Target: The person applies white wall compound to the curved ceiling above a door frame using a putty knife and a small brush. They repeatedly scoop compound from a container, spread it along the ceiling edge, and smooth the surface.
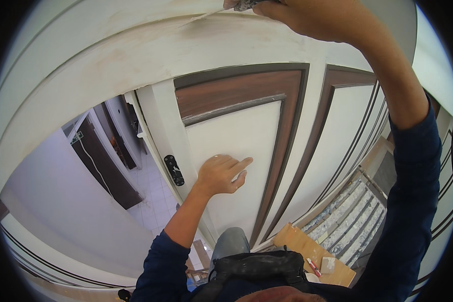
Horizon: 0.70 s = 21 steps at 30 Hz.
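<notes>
High at the top edge, my right hand grips a putty knife with a dark, crusted handle. Its thin blade points left and lies along the pale, smeared wall above the doorway; part of the handle is cut off by the frame. My left hand is raised in front of the white door panel, index finger stretched out and thumb apart, holding nothing. Whether it touches the panel, I cannot tell. White specks show on its fingers.
A black lock plate sits on the door edge, left of my left hand. Beyond the doorway is a tiled floor. Low right, a wooden board carries a red-and-white tool and a small block, beside a paint-spattered slatted platform.
</notes>
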Each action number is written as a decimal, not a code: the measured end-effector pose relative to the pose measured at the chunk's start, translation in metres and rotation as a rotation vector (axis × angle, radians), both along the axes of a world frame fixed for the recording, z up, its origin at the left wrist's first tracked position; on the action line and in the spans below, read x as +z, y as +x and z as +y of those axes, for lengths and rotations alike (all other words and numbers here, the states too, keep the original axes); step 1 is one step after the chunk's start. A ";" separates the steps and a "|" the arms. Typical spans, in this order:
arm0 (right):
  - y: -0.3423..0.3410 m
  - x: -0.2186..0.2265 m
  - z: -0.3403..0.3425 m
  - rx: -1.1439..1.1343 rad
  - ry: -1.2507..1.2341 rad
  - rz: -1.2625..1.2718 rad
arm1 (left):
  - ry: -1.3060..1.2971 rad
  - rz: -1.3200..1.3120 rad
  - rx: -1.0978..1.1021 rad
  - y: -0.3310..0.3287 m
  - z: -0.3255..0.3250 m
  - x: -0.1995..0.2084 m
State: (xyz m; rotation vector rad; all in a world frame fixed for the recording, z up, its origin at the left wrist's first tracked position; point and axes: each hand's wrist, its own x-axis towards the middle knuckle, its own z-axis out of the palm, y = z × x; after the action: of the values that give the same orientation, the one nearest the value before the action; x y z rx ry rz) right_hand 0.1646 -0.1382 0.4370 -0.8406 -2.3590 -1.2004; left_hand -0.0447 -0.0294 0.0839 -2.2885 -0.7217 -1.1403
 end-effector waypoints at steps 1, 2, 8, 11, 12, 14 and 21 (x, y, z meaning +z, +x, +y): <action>-0.001 0.001 0.000 -0.008 -0.002 -0.004 | 0.008 -0.002 0.000 -0.001 0.001 0.000; -0.002 0.002 0.000 -0.015 -0.006 -0.010 | 0.017 -0.005 -0.002 -0.001 0.002 -0.002; 0.022 0.013 0.026 -0.050 0.064 -0.055 | 0.018 0.024 0.016 -0.001 0.002 0.000; 0.043 0.024 0.058 -0.147 0.050 -0.020 | 0.013 0.025 0.020 0.000 0.003 -0.001; 0.050 0.024 0.062 -0.143 0.027 -0.004 | 0.017 0.020 0.021 -0.001 0.003 -0.002; 0.062 0.024 0.068 -0.136 -0.021 0.027 | 0.018 0.018 0.028 -0.001 0.003 -0.003; 0.105 0.020 0.089 -0.216 -0.137 0.185 | 0.023 0.029 0.033 0.001 0.003 0.000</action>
State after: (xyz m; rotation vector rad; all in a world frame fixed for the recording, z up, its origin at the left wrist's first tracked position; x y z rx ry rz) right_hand 0.2694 -0.0491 0.4569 -1.2232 -2.2634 -0.9972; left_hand -0.0438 -0.0265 0.0842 -2.2611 -0.7290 -1.0934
